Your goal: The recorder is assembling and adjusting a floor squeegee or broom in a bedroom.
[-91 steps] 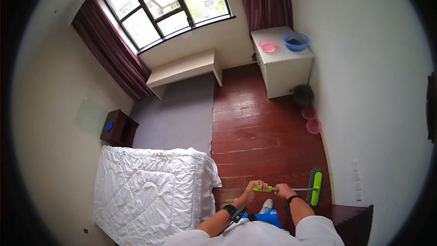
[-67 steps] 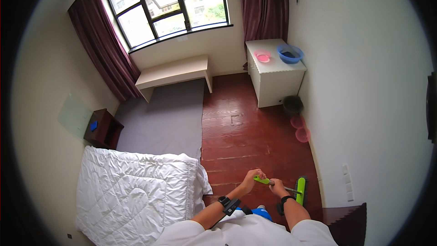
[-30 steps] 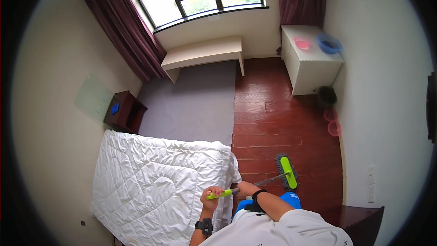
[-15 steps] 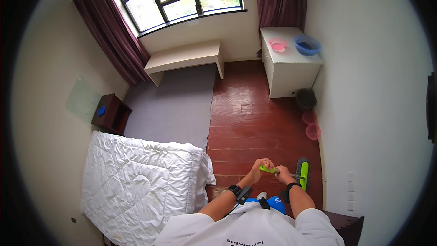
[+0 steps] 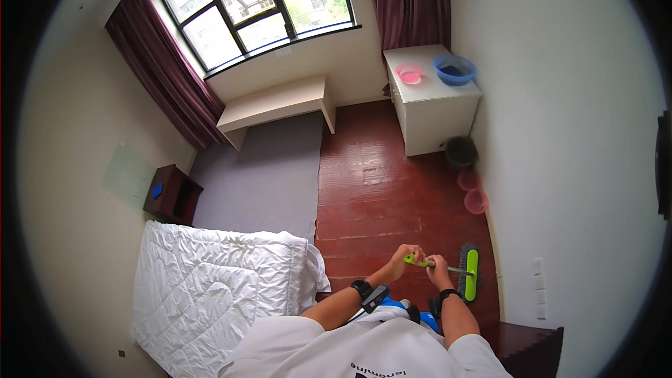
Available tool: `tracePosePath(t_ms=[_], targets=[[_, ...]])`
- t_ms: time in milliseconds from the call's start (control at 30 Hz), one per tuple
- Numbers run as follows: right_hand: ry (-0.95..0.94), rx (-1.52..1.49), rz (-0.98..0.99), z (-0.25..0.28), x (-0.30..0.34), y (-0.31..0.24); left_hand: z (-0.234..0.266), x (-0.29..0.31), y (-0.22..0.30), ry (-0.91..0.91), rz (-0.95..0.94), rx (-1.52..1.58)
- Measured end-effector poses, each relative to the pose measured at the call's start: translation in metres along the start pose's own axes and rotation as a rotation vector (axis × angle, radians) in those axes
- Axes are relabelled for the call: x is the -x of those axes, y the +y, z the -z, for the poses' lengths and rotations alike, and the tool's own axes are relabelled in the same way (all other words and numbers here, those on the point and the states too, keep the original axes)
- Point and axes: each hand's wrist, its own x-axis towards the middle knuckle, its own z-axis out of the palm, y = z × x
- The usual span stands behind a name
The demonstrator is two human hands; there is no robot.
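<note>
A broom with a lime-green head (image 5: 472,274) and grey bristles stands on the red floor at my right, close to the right wall. My left hand (image 5: 404,262) is closed around the green grip at the top end of its handle. Lower down, my right hand (image 5: 439,274) wraps the metal shaft. The shaft runs from my hands to the right, down to the broom head, and looks short from above. Both wrists wear black bands.
A bed with a white quilt (image 5: 217,287) is at left, beside a grey floor mat (image 5: 259,175). A dark nightstand (image 5: 171,192), a low white bench (image 5: 273,106) and a white cabinet (image 5: 437,122) line the walls. A dark bin (image 5: 460,152) and pink basins (image 5: 474,201) stand along the right wall.
The view has turned, so the window and furniture sit further left and lower. The broom head has shifted slightly toward the right wall. Both hands keep their hold on the handle.
</note>
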Motion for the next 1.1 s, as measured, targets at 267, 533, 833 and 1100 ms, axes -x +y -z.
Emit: tracePosePath(t_ms=[267, 533, 833, 1100], targets=[[-0.052, 0.001, 0.013, -0.001, 0.004, -0.004, 0.002, 0.012, 0.004, -0.034, 0.056, -0.006], [-0.377, 0.201, -0.037, -0.064, -0.016, -0.045, 0.074, 0.058, 0.045, -0.023, 0.080, -0.073], [-0.807, 0.085, 0.097, -0.249, -0.062, -0.232, 0.206, 0.192, 0.237, 0.212, -0.059, -0.022], [-1.024, -0.045, 0.271, -0.408, -0.029, -0.346, 0.270, 0.354, 0.328, 0.442, -0.175, -0.236]])
